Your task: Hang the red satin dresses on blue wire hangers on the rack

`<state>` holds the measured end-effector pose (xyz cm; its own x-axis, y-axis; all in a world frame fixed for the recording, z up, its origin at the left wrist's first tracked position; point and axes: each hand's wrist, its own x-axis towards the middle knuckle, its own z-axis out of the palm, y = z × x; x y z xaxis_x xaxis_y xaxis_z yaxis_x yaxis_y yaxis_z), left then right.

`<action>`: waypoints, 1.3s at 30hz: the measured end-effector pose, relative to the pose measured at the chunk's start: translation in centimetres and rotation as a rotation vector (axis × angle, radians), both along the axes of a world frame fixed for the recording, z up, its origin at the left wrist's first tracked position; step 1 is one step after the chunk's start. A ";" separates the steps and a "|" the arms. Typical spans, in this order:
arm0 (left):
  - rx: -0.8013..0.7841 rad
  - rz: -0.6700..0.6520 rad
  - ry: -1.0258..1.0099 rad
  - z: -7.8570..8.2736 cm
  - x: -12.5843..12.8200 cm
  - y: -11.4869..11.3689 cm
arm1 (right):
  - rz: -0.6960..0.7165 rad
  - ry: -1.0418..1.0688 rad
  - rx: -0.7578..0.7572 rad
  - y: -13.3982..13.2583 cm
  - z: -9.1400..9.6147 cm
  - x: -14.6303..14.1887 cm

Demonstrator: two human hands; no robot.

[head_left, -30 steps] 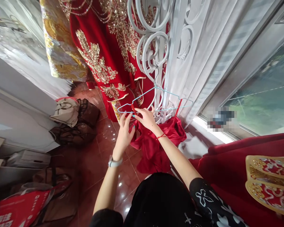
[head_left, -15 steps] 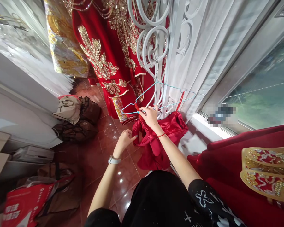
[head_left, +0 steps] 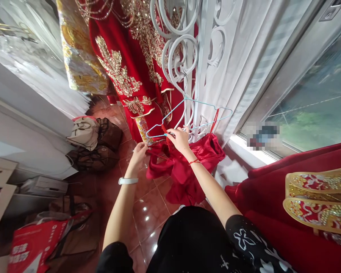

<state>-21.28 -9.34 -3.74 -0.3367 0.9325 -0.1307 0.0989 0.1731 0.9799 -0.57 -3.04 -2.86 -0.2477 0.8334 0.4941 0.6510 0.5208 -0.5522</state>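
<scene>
A red satin dress (head_left: pixel 184 167) hangs below a light-blue wire hanger (head_left: pixel 197 100), which is hooked on white scrolled metalwork. One thin red strap (head_left: pixel 216 119) loops over the hanger's right arm. My right hand (head_left: pixel 179 139) is closed in a pinch on another red strap at the hanger's left arm. To the left, my left hand (head_left: pixel 139 153) pinches a thin red cord (head_left: pixel 159 154) that runs taut towards the dress. Its fingertips are small in view, and the cord's far end is lost against the red cloth.
Red garments with gold embroidery (head_left: pixel 121 68) hang behind the white scrollwork (head_left: pixel 180 57). Brown bags (head_left: pixel 102 155) and a red bag (head_left: pixel 36 242) are at the left. A red garment with gold trim (head_left: pixel 315 197) lies at the right, below a window (head_left: pixel 312 94).
My left hand has moved left and up from the dress's edge, drawing out a thin red cord. The dress's left side has spread leftward. My right hand stays at the hanger.
</scene>
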 end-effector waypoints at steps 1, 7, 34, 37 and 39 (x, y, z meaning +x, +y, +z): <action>0.008 0.031 -0.101 0.5 -0.2 0.3 | -0.001 0.002 0.005 -0.1 0.0 0.1; 0.104 0.101 -0.321 4.5 -1.3 1.7 | 0.002 -0.006 0.001 -0.5 0.3 0.3; 0.437 -0.363 0.435 4.4 3.7 4.6 | 0.119 0.462 0.028 0.6 -0.7 4.4; 0.492 -0.295 0.448 3.8 4.1 5.2 | -0.285 0.619 0.087 0.6 -3.5 10.4; 0.518 -0.254 0.434 3.6 4.3 5.8 | -0.636 0.498 -0.044 0.1 -6.0 15.0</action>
<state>-16.99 -3.53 -0.14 -0.0225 0.8949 0.4457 0.4738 -0.3830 0.7930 14.41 -2.97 -8.82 0.5211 0.7616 0.3853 0.4878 0.1046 -0.8667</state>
